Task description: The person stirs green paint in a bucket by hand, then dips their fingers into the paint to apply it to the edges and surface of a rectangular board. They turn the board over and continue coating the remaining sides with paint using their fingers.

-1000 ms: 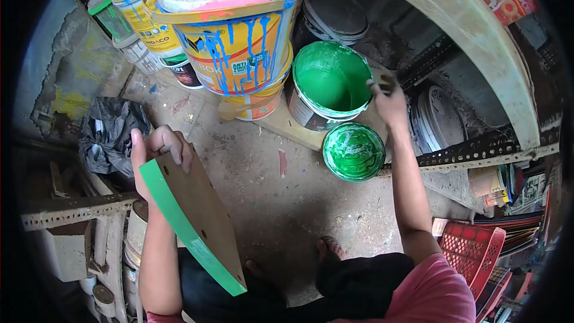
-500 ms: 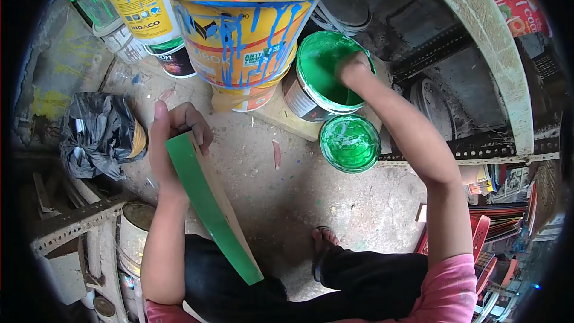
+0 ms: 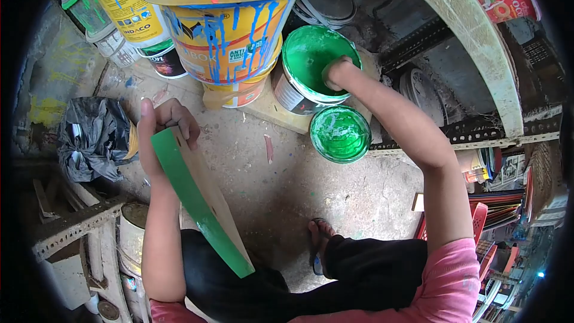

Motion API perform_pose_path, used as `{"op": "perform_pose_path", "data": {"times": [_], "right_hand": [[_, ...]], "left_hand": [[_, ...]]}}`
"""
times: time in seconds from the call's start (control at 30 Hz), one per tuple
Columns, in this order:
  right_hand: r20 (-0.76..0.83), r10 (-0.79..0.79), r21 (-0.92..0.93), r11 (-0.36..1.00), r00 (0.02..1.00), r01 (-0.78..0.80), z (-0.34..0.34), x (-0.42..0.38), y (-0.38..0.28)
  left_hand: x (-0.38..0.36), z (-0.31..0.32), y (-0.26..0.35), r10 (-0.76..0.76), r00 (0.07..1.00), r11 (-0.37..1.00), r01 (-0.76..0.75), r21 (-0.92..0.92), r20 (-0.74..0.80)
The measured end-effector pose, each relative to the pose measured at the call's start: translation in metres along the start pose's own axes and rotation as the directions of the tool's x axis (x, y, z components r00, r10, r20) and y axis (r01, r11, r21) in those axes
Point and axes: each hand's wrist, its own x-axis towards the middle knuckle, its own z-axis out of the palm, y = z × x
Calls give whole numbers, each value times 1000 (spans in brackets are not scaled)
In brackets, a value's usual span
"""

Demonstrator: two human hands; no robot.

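Note:
My left hand [image 3: 165, 121] grips the upper end of a wooden board [image 3: 203, 203], its thumb pointing up and its fingers curled at the board's top. Green paint covers the board's narrow, slightly curved face, while the side is bare wood. The lower end slants down over my leg. My right hand [image 3: 338, 75] reaches inside a bucket of green paint [image 3: 308, 54]. It looks closed, but its fingertips and anything in them are hidden. Just in front of that bucket lies a round lid [image 3: 340, 134] smeared with green paint.
A big yellow paint bucket [image 3: 221, 42] with blue drips stands left of the green one, with smaller paint tubs [image 3: 128, 9] behind. A black plastic bag [image 3: 94, 137] sits at left. Perforated metal shelf rails [image 3: 466, 145] run along the right, and my sandalled foot [image 3: 320, 239] is below.
The view has shifted slightly, so the buckets appear farther left. My right hand stays inside the green bucket, now lower toward its near wall. My left hand still holds the board.

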Motion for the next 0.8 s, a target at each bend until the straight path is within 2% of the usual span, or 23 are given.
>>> {"op": "perform_pose_path", "data": {"times": [0.07, 0.3, 0.37, 0.47, 0.8], "right_hand": [[6, -1, 77, 997, 1000, 1, 1, 1, 0], [32, -61, 123, 991, 998, 57, -6, -1, 2], [84, -71, 159, 986, 994, 57, -1, 13, -1], [-20, -38, 234, 971, 999, 42, 9, 16, -2], [16, -88, 182, 980, 996, 83, 9, 22, -2]], "left_hand": [[-1, 2, 1, 14, 1000, 1000, -14, 6, 2], [-3, 10, 6, 18, 1000, 1000, -18, 11, -19], [-3, 10, 7, 24, 999, 999, -24, 23, -21], [-4, 9, 8, 19, 1000, 1000, -19, -2, -12], [-4, 5, 9, 50, 998, 996, -47, 80, -39]]}}
